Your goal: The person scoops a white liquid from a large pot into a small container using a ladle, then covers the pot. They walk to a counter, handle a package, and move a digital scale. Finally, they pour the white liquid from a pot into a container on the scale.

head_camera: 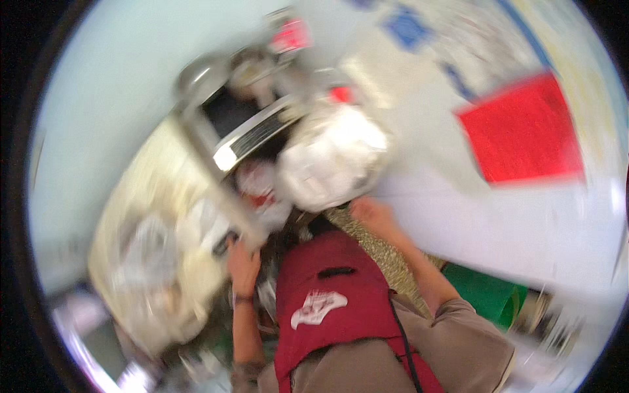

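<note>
The picture is strongly blurred. At the left, my left hand reaches over the edge of a cream-coloured surface, its fingers at a small dark object; whether it grips that object I cannot tell. My right hand is just below a large white bundle, perhaps a plastic bag, and beside the white table's edge; its fingers are blurred. Between the hands lies a white bag with something red. A dark red apron covers my front.
A red square sheet lies on the white table at the right. Ahead stands a metal-edged appliance or frame with round containers behind it. Clear plastic bags lie at the left. A green container is below the table.
</note>
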### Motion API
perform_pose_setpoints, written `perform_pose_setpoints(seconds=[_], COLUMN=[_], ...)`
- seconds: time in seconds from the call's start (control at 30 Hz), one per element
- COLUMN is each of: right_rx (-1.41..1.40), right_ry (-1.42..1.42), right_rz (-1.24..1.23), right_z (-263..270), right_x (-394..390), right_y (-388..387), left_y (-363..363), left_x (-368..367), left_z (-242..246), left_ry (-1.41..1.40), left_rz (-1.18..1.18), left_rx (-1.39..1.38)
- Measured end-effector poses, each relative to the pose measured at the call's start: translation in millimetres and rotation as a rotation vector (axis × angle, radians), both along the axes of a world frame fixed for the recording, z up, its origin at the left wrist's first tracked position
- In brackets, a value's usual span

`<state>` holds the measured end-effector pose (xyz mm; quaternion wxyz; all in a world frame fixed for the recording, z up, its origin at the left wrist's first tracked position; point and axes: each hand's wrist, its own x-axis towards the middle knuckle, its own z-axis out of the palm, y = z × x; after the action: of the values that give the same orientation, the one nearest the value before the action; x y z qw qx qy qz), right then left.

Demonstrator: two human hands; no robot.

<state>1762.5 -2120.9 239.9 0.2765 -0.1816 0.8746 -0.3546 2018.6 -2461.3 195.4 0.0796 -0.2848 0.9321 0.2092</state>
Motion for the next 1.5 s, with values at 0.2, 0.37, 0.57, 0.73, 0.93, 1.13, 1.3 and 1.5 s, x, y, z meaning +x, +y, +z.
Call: perform_pose_setpoints(seconds=[0.2,0.37,0.57,0.73,0.93,1.13,1.3,1.5], right_rx=[-0.06,-0.225,-0.106,0.047,-0.24,-0.211,-0.256,-0.609], right_ry=[-0.446,-0.304,-0.371,-0.616,-0.821,-0.708,-0.148,-0.108], right_rz=[-0.001,-0.128,-0.52,-0.976,-1.186,-1.955,-2.844,-3.188], right_z=[-47,-72,-123,-151,-136,-171,-159,-130], right_x=[198,254,406,560,631,708,738,668], right_y=[91,143,291,389,448,425,346,301], left_y=[32,119,233,328,493,716,913,1136], left_x=[15,12,-14,-27,-95,-80,-46,97], left_z=[-20,-71,-92,-89,-80,-137,-154,-139], left_ry=[-0.094,-0.822,-1.117,-1.434,-1.266,-0.963,-1.527,-1.151], left_rz=[-0.455,-0.414,-0.701,-0.837,-0.926,-1.437,-1.693,-2.383], left_rx=[0.662,1.167,0.903,0.725,0.623,0.668,0.344,-0.195])
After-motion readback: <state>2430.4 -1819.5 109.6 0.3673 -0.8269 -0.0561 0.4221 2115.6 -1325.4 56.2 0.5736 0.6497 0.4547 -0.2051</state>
